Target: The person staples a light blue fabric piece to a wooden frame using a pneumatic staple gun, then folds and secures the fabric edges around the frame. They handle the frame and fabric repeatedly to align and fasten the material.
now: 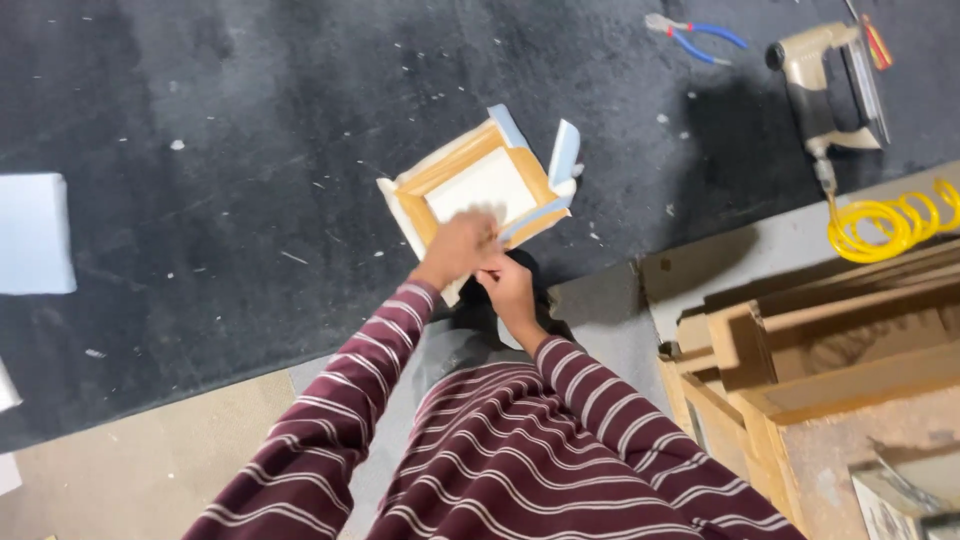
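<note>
Both hands meet at the near edge of a small square wooden stretcher frame wrapped in white canvas [487, 187], lying face down on the dark carpeted desk [250, 150]. Left hand [457, 247], blurred, rests on the frame's lower bar; right hand [507, 285], just beside and below it, appears pinched on the canvas margin, though its grip is hard to make out. Frame lies directly ahead, tilted diagonally. Blue-handled pliers [700, 36] and a tan pneumatic stapler [830, 80] sit well apart, upper right.

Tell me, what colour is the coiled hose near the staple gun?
The coiled hose is bright yellow, shown in the head view.
</note>
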